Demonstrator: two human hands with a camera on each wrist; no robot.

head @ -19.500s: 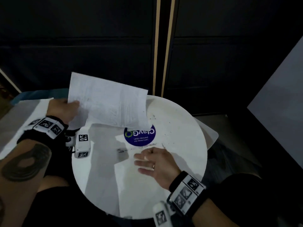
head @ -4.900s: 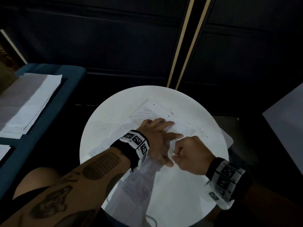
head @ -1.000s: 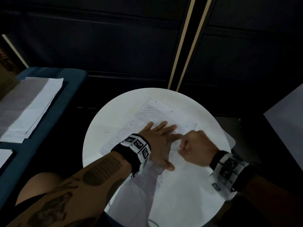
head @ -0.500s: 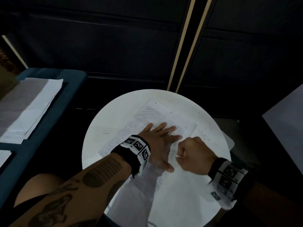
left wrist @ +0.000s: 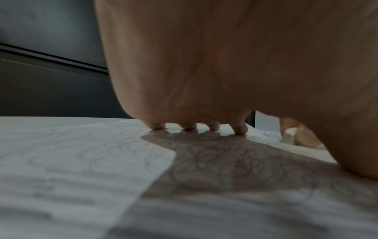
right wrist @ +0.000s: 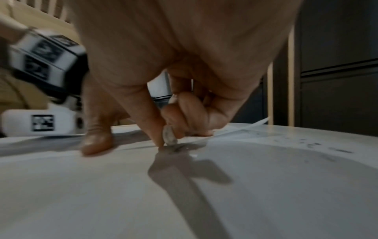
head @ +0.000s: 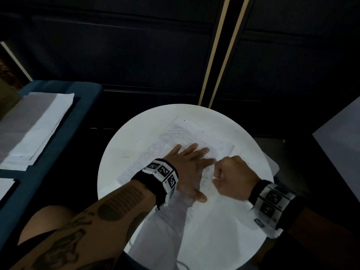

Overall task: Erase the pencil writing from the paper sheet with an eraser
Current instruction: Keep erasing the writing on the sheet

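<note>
A white paper sheet (head: 181, 133) with faint pencil scribbles lies on the round white table (head: 124, 145). My left hand (head: 188, 164) lies flat on it, fingers straight, pressing it down; the fingertips (left wrist: 239, 129) touch the sheet (left wrist: 85, 155). Just right of it, my right hand (head: 231, 172) is curled into a fist. In the right wrist view its thumb and fingers pinch a small grey-white eraser (right wrist: 169, 135), whose lower end touches the paper (right wrist: 204, 186). The eraser (left wrist: 289, 135) also shows past the left palm.
Dark eraser crumbs (right wrist: 327, 148) are scattered on the table at the far right. A blue seat (head: 64, 133) at the left holds a stack of white papers (head: 37, 125). Dark wall panels stand behind the table.
Over the last second my right hand has shifted back and forth beside the left fingers, rubbing the eraser on the sheet. The left hand has stayed pressed flat.
</note>
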